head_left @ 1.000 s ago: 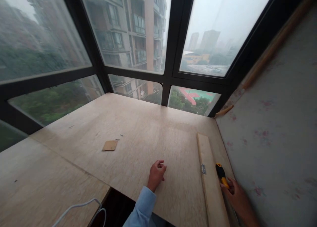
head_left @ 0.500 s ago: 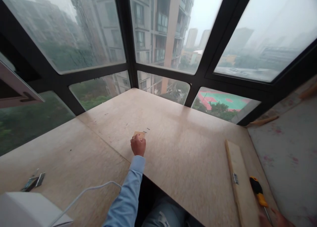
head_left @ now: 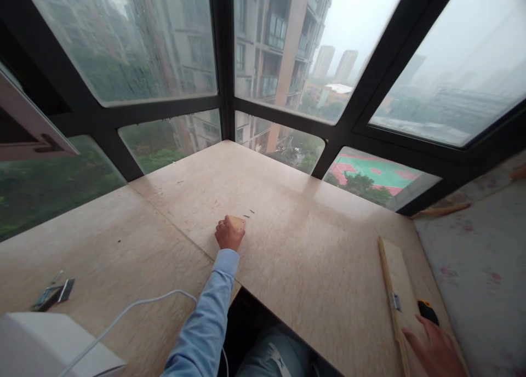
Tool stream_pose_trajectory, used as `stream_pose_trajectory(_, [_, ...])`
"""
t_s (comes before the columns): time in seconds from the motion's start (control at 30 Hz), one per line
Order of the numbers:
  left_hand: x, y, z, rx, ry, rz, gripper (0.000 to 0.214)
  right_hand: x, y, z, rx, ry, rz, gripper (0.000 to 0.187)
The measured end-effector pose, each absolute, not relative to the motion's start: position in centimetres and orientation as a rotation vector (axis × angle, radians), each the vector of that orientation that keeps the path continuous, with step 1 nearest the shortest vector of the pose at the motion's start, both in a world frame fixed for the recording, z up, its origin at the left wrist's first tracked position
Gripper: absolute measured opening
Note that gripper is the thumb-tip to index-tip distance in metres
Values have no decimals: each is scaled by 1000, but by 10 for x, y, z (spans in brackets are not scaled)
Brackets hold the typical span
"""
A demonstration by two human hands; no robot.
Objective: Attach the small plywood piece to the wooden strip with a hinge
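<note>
Grasping a wood square [head_left: 237, 222] in left hand [head_left: 229, 236], extending right hand [head_left: 436, 345] by screwdriver [head_left: 428, 310], grip unclear, with metal plate [head_left: 395, 302] already on board [head_left: 396, 263], screws [head_left: 246, 216] left loose.

At eight o'clock, an angular white box [head_left: 53, 338] is sitting; at four, pale pink-flowered wallpaper [head_left: 476, 251] is showing.

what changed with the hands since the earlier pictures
The left hand moved leftward and forward, taking hold of the small square plate. The right hand now covers part of the screwdriver, fingers spread over the wooden board. The board and two screws stayed put.
</note>
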State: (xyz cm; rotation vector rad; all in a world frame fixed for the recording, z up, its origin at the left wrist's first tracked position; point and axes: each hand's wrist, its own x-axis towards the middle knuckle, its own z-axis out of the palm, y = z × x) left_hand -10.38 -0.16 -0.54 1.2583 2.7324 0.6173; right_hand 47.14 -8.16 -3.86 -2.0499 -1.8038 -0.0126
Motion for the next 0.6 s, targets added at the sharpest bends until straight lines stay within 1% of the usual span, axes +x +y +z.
stream_pose_trajectory(0.17, [-84,-18,-4,1295,2672,837,76,468,-69,-51,-1848,-2001,68,41])
stream_pose_trajectory(0.33, [-34,-29,-11,1504,2443,1094,81,463,-68,-58,-1886,-2076,151,53])
stream_pose_trajectory(0.4, [-11,-29,-11,1614,2378,1093,78,462,-72,-59,-1918,-2073,167,52])
stream_pose_trajectory(0.6, [43,-27,2,1777,2261,934,73,458,-87,-62,-1985,-2110,235,54])
